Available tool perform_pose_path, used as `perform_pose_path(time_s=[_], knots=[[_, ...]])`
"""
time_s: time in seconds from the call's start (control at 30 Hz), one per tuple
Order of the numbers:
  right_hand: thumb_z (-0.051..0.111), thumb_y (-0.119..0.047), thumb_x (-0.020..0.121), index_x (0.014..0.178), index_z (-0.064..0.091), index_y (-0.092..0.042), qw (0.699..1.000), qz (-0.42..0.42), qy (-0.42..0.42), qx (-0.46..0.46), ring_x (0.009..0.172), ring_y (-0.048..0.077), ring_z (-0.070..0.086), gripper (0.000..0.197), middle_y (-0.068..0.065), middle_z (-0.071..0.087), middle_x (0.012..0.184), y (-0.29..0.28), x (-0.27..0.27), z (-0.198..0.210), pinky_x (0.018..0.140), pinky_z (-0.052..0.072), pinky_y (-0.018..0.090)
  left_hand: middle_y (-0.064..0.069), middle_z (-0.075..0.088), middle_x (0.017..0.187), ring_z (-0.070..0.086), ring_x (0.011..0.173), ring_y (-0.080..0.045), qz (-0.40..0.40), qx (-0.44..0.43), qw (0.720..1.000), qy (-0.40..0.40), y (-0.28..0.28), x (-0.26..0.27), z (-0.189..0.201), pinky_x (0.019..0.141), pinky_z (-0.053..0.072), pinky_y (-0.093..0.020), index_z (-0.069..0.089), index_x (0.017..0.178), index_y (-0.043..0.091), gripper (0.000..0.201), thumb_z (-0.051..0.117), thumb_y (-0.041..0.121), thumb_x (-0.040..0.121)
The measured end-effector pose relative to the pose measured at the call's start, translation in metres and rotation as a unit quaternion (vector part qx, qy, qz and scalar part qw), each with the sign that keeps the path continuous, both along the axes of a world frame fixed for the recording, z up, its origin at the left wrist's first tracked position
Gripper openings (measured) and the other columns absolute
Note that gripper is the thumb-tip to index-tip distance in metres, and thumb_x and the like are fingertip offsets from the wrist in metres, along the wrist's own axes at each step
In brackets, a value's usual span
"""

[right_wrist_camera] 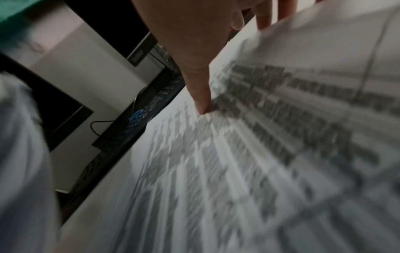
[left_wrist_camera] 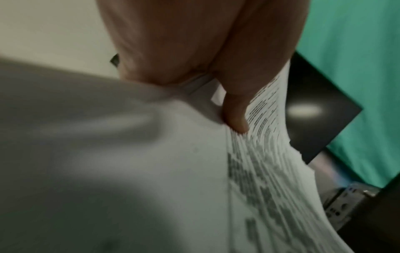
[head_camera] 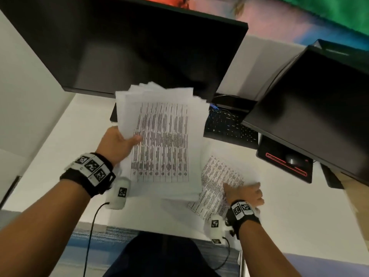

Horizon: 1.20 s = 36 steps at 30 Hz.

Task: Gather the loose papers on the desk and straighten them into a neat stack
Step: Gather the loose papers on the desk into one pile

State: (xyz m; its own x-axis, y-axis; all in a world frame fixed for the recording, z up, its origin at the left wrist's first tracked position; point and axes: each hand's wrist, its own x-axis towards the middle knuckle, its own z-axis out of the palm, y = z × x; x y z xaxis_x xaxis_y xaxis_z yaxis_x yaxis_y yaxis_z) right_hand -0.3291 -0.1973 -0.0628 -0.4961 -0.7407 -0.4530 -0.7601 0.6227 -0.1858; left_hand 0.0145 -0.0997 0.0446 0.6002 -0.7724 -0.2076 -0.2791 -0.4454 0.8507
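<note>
My left hand [head_camera: 123,141] grips an uneven sheaf of printed papers [head_camera: 163,140] by its left edge and holds it tilted above the white desk [head_camera: 60,156]. In the left wrist view my thumb [left_wrist_camera: 236,119] lies on the top page of the fanned sheaf of papers [left_wrist_camera: 270,171]; the fingers are hidden behind it. My right hand [head_camera: 243,192] pinches a loose printed sheet [head_camera: 217,176] that lies on the desk to the right of the sheaf. In the right wrist view the thumb [right_wrist_camera: 202,102] presses on the loose sheet [right_wrist_camera: 238,162], whose far edge is raised over my fingers [right_wrist_camera: 264,17].
Two dark monitors stand behind, a large monitor [head_camera: 139,47] at centre and a second monitor [head_camera: 319,92] at right. A black backlit keyboard [head_camera: 229,126] lies behind the papers. A mouse [head_camera: 291,158] sits on a black pad at right. The desk's front edge runs near my body.
</note>
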Motion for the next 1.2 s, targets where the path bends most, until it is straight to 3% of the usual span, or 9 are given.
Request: perform_pose_path(time_s=[0.13, 0.3, 0.47, 0.63, 0.73, 0.87, 0.97, 1.07, 1.2], knots=[[0.083, -0.048, 0.071, 0.156, 0.004, -0.005, 0.999, 0.024, -0.045, -0.002, 0.144, 0.037, 0.028, 0.124, 0.020, 0.026, 0.158, -0.009, -0.004, 0.007, 0.115, 0.028, 0.048, -0.011, 0.067, 0.089, 0.066, 0.085, -0.030, -0.020, 0.175, 0.984, -0.043, 0.014, 0.003, -0.054, 0.072, 0.048, -0.032, 0.067, 0.106, 0.004, 0.032, 0.072, 0.027, 0.085], [0.090, -0.042, 0.064, 0.145, 0.033, 0.001, 0.994, 0.011, -0.106, -0.006, 0.126, 0.037, 0.054, 0.108, 0.021, 0.053, 0.139, -0.023, 0.013, 0.012, 0.099, 0.051, 0.044, -0.011, 0.067, 0.090, 0.062, 0.084, -0.029, 0.016, 0.216, 0.976, -0.019, 0.025, 0.005, -0.085, 0.074, 0.047, -0.033, 0.065, 0.111, 0.002, 0.040, 0.073, 0.031, 0.085], [0.094, -0.040, 0.056, 0.127, 0.055, 0.007, 0.982, -0.020, -0.176, 0.064, 0.107, 0.036, 0.066, 0.094, 0.024, 0.064, 0.123, -0.030, 0.028, 0.017, 0.088, 0.056, 0.045, -0.011, 0.066, 0.089, 0.064, 0.086, -0.031, 0.023, 0.223, 0.974, -0.021, 0.028, 0.008, -0.092, 0.076, 0.049, -0.034, 0.064, 0.104, 0.005, 0.033, 0.073, 0.031, 0.085], [0.090, -0.038, 0.064, 0.119, 0.063, -0.003, 0.981, 0.021, -0.177, 0.076, 0.106, 0.034, 0.066, 0.070, 0.017, 0.067, 0.118, -0.024, 0.037, 0.017, 0.090, 0.056, 0.041, -0.011, 0.067, 0.082, 0.066, 0.083, -0.033, 0.010, 0.228, 0.973, -0.028, 0.032, 0.012, -0.097, 0.070, 0.047, -0.032, 0.063, 0.092, 0.008, 0.030, 0.073, 0.034, 0.083], [0.088, -0.053, 0.054, 0.106, 0.068, -0.014, 0.985, 0.074, -0.140, 0.074, 0.093, 0.029, 0.067, 0.068, 0.013, 0.067, 0.110, -0.021, 0.049, 0.013, 0.084, 0.059, 0.040, -0.011, 0.067, 0.081, 0.067, 0.082, -0.033, 0.010, 0.226, 0.974, -0.030, 0.032, 0.011, -0.097, 0.069, 0.047, -0.032, 0.062, 0.088, 0.009, 0.028, 0.073, 0.034, 0.084], [0.087, -0.037, 0.065, 0.111, 0.065, -0.005, 0.982, 0.091, -0.157, 0.052, 0.092, 0.026, 0.068, 0.060, 0.010, 0.069, 0.109, -0.017, 0.063, 0.025, 0.073, 0.055, 0.027, -0.010, 0.066, 0.083, 0.064, 0.080, -0.031, 0.011, 0.221, 0.975, -0.031, 0.031, 0.009, -0.096, 0.070, 0.047, -0.032, 0.060, 0.089, 0.011, 0.025, 0.073, 0.032, 0.085], [0.087, -0.025, 0.071, 0.132, 0.048, -0.001, 0.979, 0.045, -0.195, 0.039, 0.112, 0.033, 0.063, 0.076, 0.018, 0.062, 0.127, -0.019, 0.062, 0.027, 0.085, 0.053, 0.035, -0.010, 0.067, 0.083, 0.066, 0.082, -0.032, 0.012, 0.217, 0.976, -0.021, 0.033, 0.009, -0.097, 0.071, 0.048, -0.032, 0.063, 0.093, 0.009, 0.026, 0.073, 0.032, 0.084], [0.088, -0.024, 0.071, 0.147, 0.032, 0.001, 0.967, 0.004, -0.244, 0.070, 0.112, 0.039, 0.061, 0.098, 0.024, 0.059, 0.125, -0.018, 0.064, 0.033, 0.093, 0.054, 0.047, -0.010, 0.068, 0.085, 0.066, 0.083, -0.031, 0.008, 0.215, 0.976, -0.019, 0.034, 0.009, -0.098, 0.072, 0.048, -0.032, 0.064, 0.099, 0.007, 0.030, 0.073, 0.032, 0.084], [0.089, -0.025, 0.070, 0.151, 0.027, 0.000, 0.954, -0.011, -0.285, 0.093, 0.108, 0.038, 0.062, 0.105, 0.023, 0.055, 0.136, -0.011, 0.067, 0.041, 0.052, 0.052, 0.034, -0.010, 0.065, 0.087, 0.063, 0.085, -0.031, 0.005, 0.216, 0.976, -0.027, 0.037, 0.011, -0.097, 0.072, 0.045, -0.032, 0.064, 0.100, 0.005, 0.032, 0.072, 0.032, 0.085]])
